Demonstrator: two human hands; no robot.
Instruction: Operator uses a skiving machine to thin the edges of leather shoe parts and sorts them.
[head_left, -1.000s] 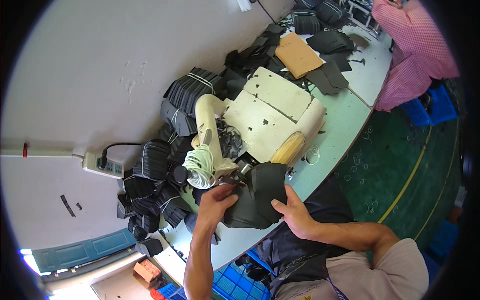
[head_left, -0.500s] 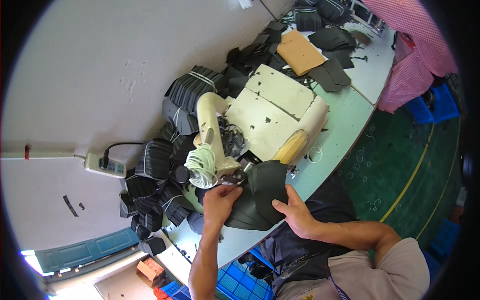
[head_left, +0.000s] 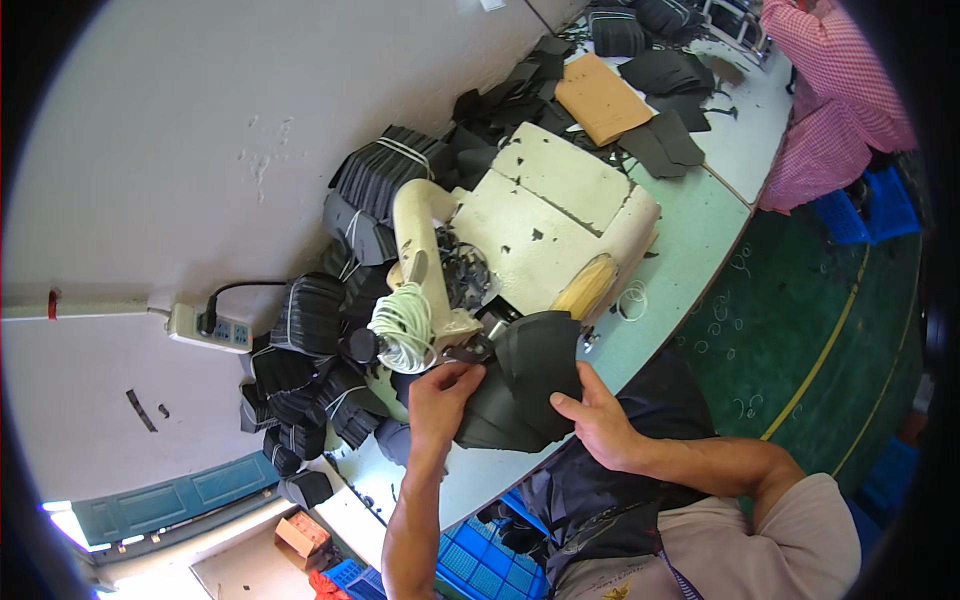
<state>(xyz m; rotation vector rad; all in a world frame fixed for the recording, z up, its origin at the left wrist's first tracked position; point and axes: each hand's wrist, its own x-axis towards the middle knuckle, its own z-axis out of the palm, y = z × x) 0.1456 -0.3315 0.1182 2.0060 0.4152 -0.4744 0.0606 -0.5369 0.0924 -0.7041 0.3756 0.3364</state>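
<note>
A dark, flat sheet piece (head_left: 535,375), apparently overlapping layers of black material, lies between my two hands at the front of a cream-coloured machine (head_left: 545,225). With thumb and fingers pinched, my left hand (head_left: 443,398) grips its left edge close beside the machine's dark working head (head_left: 470,350). On the other side my right hand (head_left: 598,418) holds the right edge, thumb on top and fingers partly hidden beneath. A coil of pale cord (head_left: 403,328) hangs on the machine's arm, just above my left hand.
Banded stacks of black pieces (head_left: 310,315) line the wall side. Loose black sheets and a tan folder (head_left: 603,98) lie behind the machine. A power strip (head_left: 210,330) is on the wall. Blue crates (head_left: 490,565) stand below the table; a person in a pink checked garment (head_left: 840,90) is at far right.
The black piece and my right hand have shifted slightly up and to the right. My left hand stays pinched near the machine's head. The person in pink has moved a little.
</note>
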